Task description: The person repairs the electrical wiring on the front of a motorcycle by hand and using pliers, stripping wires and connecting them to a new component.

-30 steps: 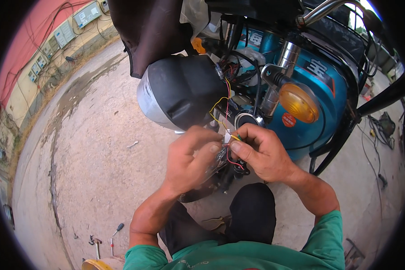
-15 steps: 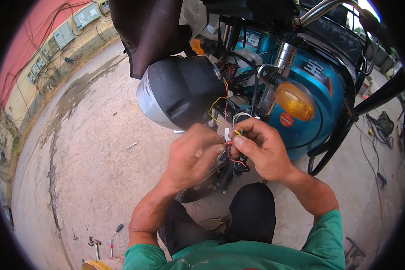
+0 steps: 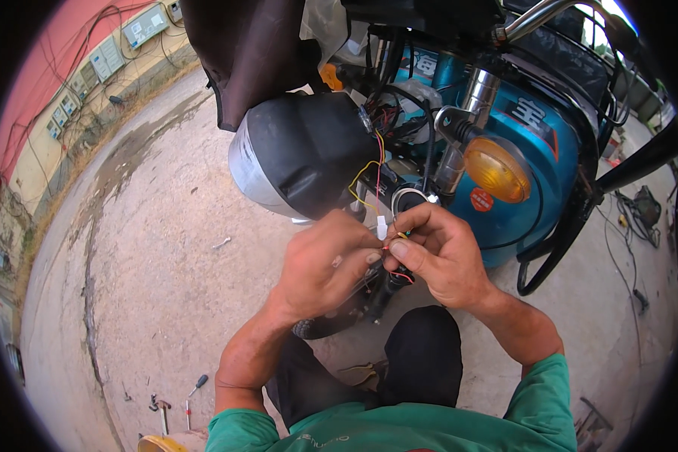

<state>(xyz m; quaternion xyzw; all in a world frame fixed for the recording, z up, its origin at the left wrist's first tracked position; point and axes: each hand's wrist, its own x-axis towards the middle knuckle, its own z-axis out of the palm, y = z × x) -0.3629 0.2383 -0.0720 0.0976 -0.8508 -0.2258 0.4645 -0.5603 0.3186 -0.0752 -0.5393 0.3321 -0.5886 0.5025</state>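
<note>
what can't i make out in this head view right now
Wires, where pinched: head view, hidden by the left hand and right hand.
Yellow object: head view, cut off by lower edge.
Dark cover: head view, cut off by upper edge.
Wall boxes, their details: head view, too small.

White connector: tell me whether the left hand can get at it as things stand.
Probably yes: the white connector sits close to the left hand, with nothing visible between them, though that hand seems busy at a red wire.
</note>
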